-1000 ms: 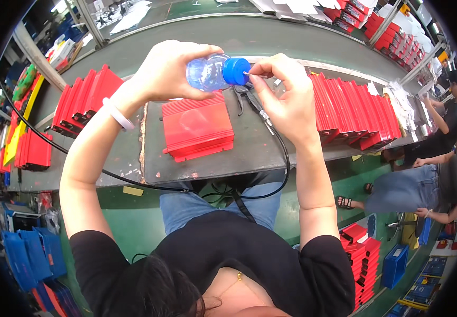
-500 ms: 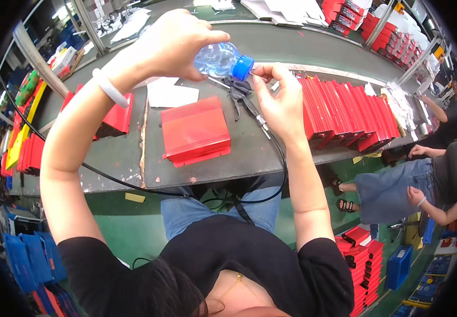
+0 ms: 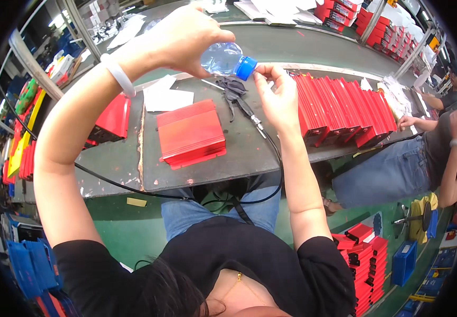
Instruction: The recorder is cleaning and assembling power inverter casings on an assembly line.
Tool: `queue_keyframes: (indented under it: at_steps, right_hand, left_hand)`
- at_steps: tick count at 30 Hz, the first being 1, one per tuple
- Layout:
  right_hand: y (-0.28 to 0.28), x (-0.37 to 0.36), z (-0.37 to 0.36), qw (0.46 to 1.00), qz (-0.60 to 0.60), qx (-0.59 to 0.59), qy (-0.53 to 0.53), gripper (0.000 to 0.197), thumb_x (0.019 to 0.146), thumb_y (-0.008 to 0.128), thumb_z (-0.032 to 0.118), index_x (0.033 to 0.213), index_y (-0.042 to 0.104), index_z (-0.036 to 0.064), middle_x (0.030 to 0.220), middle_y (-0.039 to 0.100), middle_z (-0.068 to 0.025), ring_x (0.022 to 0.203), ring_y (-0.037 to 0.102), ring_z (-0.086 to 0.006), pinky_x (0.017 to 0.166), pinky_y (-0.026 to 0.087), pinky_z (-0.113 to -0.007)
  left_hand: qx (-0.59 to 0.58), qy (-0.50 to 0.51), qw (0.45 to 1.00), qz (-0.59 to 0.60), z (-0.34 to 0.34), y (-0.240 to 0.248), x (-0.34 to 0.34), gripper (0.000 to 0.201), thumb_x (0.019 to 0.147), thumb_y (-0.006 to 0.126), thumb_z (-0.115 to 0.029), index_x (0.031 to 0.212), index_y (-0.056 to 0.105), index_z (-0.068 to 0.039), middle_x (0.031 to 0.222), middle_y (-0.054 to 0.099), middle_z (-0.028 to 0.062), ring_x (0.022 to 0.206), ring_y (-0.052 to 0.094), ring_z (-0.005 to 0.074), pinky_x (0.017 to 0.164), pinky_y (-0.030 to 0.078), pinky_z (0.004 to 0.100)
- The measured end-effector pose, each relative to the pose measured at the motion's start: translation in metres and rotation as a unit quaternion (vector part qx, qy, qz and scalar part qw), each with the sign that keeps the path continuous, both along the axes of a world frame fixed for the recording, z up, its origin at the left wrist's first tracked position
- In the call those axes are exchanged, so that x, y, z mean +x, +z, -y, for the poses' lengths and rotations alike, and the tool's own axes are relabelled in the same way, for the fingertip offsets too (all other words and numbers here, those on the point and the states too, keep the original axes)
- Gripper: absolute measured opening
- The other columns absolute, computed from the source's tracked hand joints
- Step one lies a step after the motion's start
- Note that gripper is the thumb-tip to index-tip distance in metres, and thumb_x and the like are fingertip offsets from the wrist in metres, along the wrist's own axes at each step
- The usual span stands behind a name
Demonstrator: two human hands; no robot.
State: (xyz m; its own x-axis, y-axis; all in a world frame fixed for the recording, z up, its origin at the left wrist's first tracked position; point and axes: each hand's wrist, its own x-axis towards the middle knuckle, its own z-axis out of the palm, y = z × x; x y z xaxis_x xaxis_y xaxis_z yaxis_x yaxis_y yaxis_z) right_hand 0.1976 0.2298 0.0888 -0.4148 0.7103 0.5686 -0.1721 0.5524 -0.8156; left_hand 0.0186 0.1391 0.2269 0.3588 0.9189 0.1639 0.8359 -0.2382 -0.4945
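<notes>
A clear plastic bottle [image 3: 221, 59] lies tilted in my left hand [image 3: 192, 39], its blue cap [image 3: 246, 68] pointing right and slightly down. My left fingers are closed around the bottle's far end. At the cap, my right hand [image 3: 278, 90] has its thumb and forefinger pinched together; whatever sits between them is too small to make out. Below the bottle, a dark air blow gun [image 3: 239, 100] on a black hose rests on the bench [image 3: 149, 158]. A red ribbed metal case [image 3: 192, 133] stands on the bench in front of me.
A row of red cases [image 3: 339, 108] fills the bench on the right, and another red case [image 3: 113, 119] sits at left. White paper [image 3: 167, 96] lies behind the middle case. The black hose [image 3: 117, 183] crosses the bench's front edge. A co-worker [image 3: 392, 174] stands at right.
Both hands have shifted slightly with the bottle, whose cap moved a little right. The co-worker at right has come closer to the bench and changed arm position.
</notes>
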Motion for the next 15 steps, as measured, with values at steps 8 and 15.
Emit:
queue_keyframes:
  at_steps: [8, 15]
  right_hand:
    - [0.013, 0.047, 0.028, 0.883, 0.274, 0.381, -0.025, 0.01, 0.074, 0.071, 0.006, 0.081, 0.064, 0.0077, 0.083, 0.062, -0.0034, 0.082, 0.06, -0.0229, 0.082, 0.044, -0.038]
    - [-0.081, 0.052, 0.038, 0.888, 0.346, 0.292, 0.074, 0.015, 0.071, 0.075, 0.012, 0.08, 0.063, 0.0138, 0.09, 0.057, 0.0007, 0.097, 0.054, -0.0196, 0.088, 0.034, -0.042]
  left_hand:
    - [-0.087, 0.013, 0.856, 0.509, -0.053, -0.081, -0.057, 0.054, 0.07, 0.083, -0.024, 0.115, 0.061, -0.005, 0.099, 0.068, 0.0078, 0.093, 0.064, 0.0167, 0.086, 0.05, 0.0329]
    - [-0.027, -0.012, 0.717, 0.697, -0.147, -0.134, -0.067, 0.047, 0.072, 0.086, -0.023, 0.11, 0.065, -0.006, 0.101, 0.069, 0.0051, 0.092, 0.064, 0.0122, 0.088, 0.051, 0.0303]
